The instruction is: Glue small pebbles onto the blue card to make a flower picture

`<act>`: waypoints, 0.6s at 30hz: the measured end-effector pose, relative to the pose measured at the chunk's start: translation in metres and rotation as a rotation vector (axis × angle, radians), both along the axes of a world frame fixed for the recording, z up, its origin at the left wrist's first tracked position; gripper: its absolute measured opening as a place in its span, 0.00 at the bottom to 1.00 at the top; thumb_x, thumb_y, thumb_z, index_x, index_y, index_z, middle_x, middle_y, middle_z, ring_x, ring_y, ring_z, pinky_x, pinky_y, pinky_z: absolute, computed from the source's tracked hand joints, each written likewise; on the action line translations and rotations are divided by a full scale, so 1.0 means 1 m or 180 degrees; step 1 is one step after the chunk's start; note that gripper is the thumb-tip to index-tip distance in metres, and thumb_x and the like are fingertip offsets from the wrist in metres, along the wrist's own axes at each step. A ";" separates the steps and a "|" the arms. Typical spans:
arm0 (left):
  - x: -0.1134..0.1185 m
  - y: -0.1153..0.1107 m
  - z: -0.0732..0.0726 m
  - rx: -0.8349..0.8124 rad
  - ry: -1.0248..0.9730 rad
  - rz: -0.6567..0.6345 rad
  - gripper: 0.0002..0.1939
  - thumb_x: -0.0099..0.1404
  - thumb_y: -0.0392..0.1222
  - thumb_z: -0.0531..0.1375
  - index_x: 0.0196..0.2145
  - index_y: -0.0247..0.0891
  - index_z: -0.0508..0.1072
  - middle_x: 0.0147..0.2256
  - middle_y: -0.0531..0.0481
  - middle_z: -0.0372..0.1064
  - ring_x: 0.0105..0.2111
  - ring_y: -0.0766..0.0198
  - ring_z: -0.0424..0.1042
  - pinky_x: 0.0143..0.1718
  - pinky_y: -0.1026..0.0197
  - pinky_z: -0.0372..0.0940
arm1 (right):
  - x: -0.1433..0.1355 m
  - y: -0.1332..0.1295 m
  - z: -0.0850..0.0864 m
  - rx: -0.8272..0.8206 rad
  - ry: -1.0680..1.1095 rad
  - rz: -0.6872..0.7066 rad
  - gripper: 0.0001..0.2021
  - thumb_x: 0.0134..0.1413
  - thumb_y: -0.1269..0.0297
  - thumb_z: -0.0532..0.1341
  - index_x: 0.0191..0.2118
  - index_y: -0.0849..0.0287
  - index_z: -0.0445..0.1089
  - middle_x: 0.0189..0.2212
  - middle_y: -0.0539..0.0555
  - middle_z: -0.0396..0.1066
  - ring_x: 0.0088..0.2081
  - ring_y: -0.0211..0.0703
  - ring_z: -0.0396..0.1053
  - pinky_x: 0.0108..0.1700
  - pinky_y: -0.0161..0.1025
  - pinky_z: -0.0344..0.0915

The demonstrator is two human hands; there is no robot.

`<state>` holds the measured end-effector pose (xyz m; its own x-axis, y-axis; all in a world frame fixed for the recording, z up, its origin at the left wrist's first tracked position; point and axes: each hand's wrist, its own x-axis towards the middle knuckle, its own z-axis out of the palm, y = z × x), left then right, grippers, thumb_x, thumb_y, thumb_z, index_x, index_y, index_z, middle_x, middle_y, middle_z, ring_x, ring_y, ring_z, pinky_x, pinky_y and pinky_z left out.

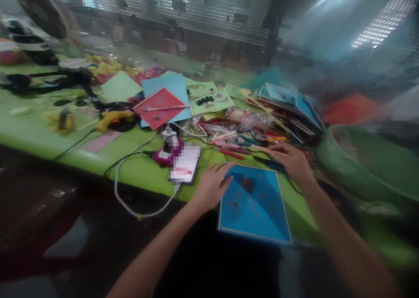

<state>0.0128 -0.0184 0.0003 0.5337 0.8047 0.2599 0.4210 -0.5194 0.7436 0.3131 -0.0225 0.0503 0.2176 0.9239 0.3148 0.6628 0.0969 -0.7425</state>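
Note:
A blue square card (262,215) with a pale border and a faint raised picture lies at the front edge of the green table. My left hand (212,185) rests on its upper left corner, fingers stretched out. Just beyond the card's upper right corner, my right hand (293,162) has its fingers closed around a pale, pen-like stick (260,149), which points left. Several pens and sticks are scattered in front of that hand, among them a red pen (231,153). Blur hides finer detail.
Left of the card are a phone (186,165) on a white cable and a purple power socket (165,155). Red and blue cards (159,108) lie behind. A card stack (288,98) and green basin (369,158) stand right. A yellow glue gun (113,118) is left.

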 end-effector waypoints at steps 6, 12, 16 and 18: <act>-0.006 0.001 -0.011 0.0229 0.0569 -0.0196 0.19 0.78 0.37 0.55 0.62 0.45 0.75 0.61 0.46 0.76 0.63 0.49 0.72 0.64 0.39 0.65 | 0.006 0.060 -0.016 0.0013 -0.0574 0.0049 0.09 0.58 0.62 0.64 0.40 0.56 0.81 0.38 0.56 0.84 0.40 0.53 0.80 0.46 0.47 0.73; -0.010 0.005 -0.031 0.0923 0.0668 -0.0154 0.19 0.79 0.39 0.53 0.60 0.47 0.76 0.60 0.49 0.78 0.60 0.52 0.76 0.60 0.44 0.68 | 0.004 0.077 -0.017 0.0048 -0.1137 0.0240 0.13 0.59 0.70 0.67 0.48 0.53 0.82 0.49 0.56 0.84 0.52 0.55 0.79 0.58 0.51 0.71; -0.021 0.018 -0.053 0.1446 0.0795 -0.0024 0.20 0.78 0.41 0.54 0.63 0.48 0.74 0.62 0.51 0.77 0.60 0.50 0.76 0.56 0.46 0.69 | 0.021 0.049 0.004 0.0013 -0.1493 0.0134 0.15 0.61 0.72 0.66 0.51 0.52 0.81 0.51 0.53 0.84 0.54 0.50 0.78 0.60 0.47 0.69; -0.028 0.025 -0.062 0.1616 0.0946 -0.0129 0.22 0.78 0.43 0.55 0.66 0.49 0.71 0.65 0.51 0.74 0.62 0.51 0.75 0.56 0.48 0.69 | 0.038 0.025 0.020 -0.0039 -0.1635 -0.0032 0.14 0.64 0.70 0.65 0.52 0.51 0.81 0.51 0.52 0.83 0.53 0.48 0.78 0.60 0.46 0.69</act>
<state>-0.0153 0.0064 -0.0619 0.6702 0.5962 0.4420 0.5457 -0.7995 0.2509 0.3516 0.0029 0.0702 0.0467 0.9268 0.3726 0.9433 0.0818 -0.3216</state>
